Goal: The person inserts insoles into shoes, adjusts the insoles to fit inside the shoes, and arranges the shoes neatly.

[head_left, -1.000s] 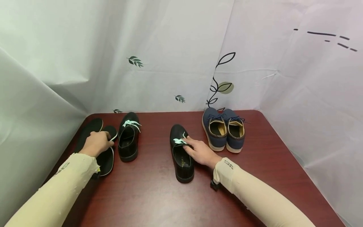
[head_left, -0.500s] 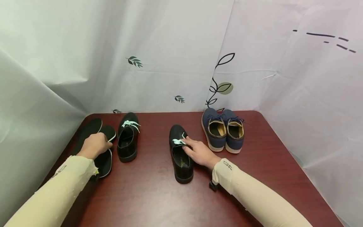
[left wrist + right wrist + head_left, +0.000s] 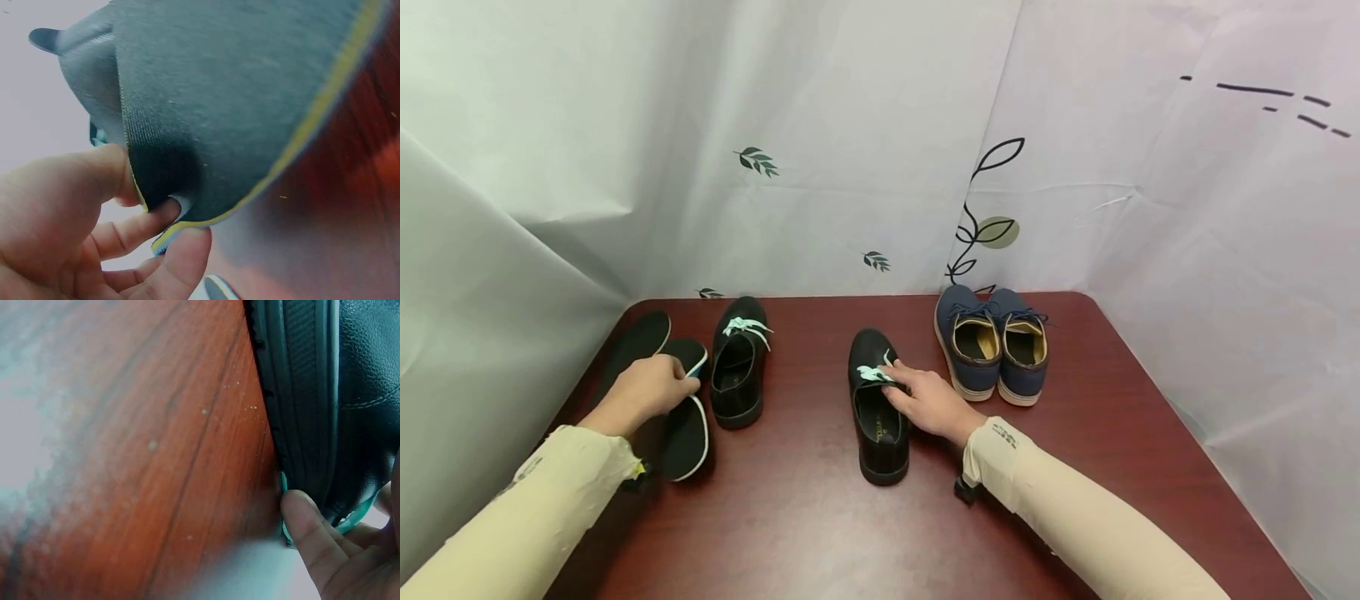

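My left hand (image 3: 651, 385) pinches a black insole (image 3: 687, 442) with a pale edge around its narrow middle. In the left wrist view the insole (image 3: 250, 94) shows a yellowish rim, and its surface bends at the fingers. A second black insole (image 3: 638, 340) lies at the far left, partly hidden by that hand. In the middle stands a black lace-up shoe (image 3: 883, 458) with mint-green laces; my right hand (image 3: 928, 404) holds its right side beside the laces. The right wrist view has a fingertip on the edge of the shoe's sole (image 3: 306, 394).
A matching black shoe (image 3: 737, 392) stands just right of the insoles. A pair of navy shoes (image 3: 976, 379) with tan lining is at the back right. White patterned sheeting (image 3: 820, 208) encloses the reddish-brown table (image 3: 790, 517) behind and at both sides.
My left hand has drawn slightly toward me with its insole, which now shows a bluish underside edge and sits apart from the other insole. The right hand stays on its shoe.
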Demonstrator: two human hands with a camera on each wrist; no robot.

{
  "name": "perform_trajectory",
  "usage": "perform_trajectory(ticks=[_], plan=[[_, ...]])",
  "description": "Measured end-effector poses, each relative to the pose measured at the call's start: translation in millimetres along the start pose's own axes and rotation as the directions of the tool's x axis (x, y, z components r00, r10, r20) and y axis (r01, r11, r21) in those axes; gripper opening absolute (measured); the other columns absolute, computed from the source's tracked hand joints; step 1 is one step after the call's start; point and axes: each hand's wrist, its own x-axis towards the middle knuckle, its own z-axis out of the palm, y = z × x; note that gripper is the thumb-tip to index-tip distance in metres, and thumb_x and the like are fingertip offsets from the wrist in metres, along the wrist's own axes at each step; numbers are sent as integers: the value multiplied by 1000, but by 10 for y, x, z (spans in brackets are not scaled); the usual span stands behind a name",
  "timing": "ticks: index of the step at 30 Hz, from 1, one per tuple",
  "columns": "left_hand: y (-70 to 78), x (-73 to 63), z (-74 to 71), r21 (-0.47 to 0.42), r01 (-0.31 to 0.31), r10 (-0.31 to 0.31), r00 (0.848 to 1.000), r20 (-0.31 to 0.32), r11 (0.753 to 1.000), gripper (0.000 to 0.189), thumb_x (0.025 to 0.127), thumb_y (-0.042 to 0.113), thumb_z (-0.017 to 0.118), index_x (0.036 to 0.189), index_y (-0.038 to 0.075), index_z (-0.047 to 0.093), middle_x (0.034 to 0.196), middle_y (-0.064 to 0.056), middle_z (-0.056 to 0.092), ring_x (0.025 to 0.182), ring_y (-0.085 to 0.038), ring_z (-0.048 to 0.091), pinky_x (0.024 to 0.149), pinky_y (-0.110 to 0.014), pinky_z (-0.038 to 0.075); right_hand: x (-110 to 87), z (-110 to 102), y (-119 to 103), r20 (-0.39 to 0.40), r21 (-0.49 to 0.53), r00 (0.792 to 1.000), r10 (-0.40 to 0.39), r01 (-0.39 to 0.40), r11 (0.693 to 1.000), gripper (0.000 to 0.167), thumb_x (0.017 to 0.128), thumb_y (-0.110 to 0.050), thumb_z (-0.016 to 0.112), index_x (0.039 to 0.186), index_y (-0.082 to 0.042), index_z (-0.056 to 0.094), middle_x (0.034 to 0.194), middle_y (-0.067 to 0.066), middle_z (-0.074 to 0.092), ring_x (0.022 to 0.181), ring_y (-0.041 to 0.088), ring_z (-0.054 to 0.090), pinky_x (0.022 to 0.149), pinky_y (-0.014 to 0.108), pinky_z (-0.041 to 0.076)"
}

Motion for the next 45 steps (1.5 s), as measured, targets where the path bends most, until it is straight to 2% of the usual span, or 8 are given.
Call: perform_trajectory(ticks=[5, 9, 17, 26, 33, 39, 43, 45], plan=[[144, -71, -143, 3, -21, 21, 997, -75, 1000, 27, 88, 26, 57, 65, 15, 48, 60, 3, 41, 58, -17, 42, 55, -32, 31, -9, -11, -7, 2, 13, 1000, 3, -3, 1000, 47, 102, -41, 52, 148, -29, 51, 155, 10, 40, 138, 22, 47, 109, 42, 43], [262, -111, -238, 9, -32, 33, 995, -98, 999, 22, 86, 27, 58, 69, 14, 54, 64, 1, 48, 61, -18, 46, 55, -32, 33, -9, -6, -9, 2, 18, 1000, 1, -1, 1000, 47, 102, -41, 53, 147, -28, 51, 155, 11, 40, 138, 22, 47, 109, 43, 43], [560, -214, -237, -45, -88, 87, 996, -28, 995, 16, 86, 25, 57, 75, 13, 59, 57, 3, 52, 55, -16, 49, 55, -31, 36, 6, -6, -24, -7, -11, 1000, 17, -17, 1000, 48, 101, -42, 54, 146, -29, 53, 154, 10, 42, 136, 23, 49, 108, 43, 44], [871, -334, -268, -38, -150, 147, 987, -63, 988, 13, 84, 24, 58, 73, 17, 61, 58, 3, 53, 55, -15, 49, 55, -31, 36, -11, -4, -52, 5, -32, 999, 38, -37, 999, 48, 102, -45, 51, 148, -30, 51, 155, 8, 41, 137, 22, 49, 109, 43, 44], [1243, -486, -231, -139, -145, 154, 987, 51, 980, 10, 83, 21, 58, 75, 15, 61, 51, 3, 55, 49, -13, 55, 51, -31, 42, -5, -21, -80, 24, -30, 999, 45, -44, 999, 49, 102, -43, 50, 149, -28, 49, 156, 11, 39, 137, 22, 49, 108, 43, 44], [1598, -552, -75, -132, -267, 275, 960, 52, 955, 12, 81, 18, 60, 70, 18, 59, 54, 5, 53, 47, -11, 47, 52, -29, 39, -1, -28, -105, 42, -33, 998, 52, -50, 998, 50, 102, -42, 49, 150, -26, 49, 156, 12, 38, 138, 23, 47, 108, 43, 44], [1843, -608, 68, -122, -358, 368, 926, 77, 926, 13, 79, 17, 62, 68, 21, 57, 61, 6, 53, 53, -9, 47, 54, -28, 39, 5, -31, -119, 48, -37, 998, 40, -38, 999, 50, 102, -40, 50, 149, -25, 49, 155, 13, 40, 141, 21, 43, 109, 42, 43], [1944, -624, 139, -130, -406, 418, 904, 89, 905, 14, 78, 17, 63, 67, 22, 57, 61, 6, 52, 54, -8, 47, 54, -26, 39, 11, -33, -128, 49, -33, 998, 28, -27, 999, 49, 103, -38, 50, 149, -22, 49, 155, 14, 41, 142, 22, 42, 110, 42, 42]])
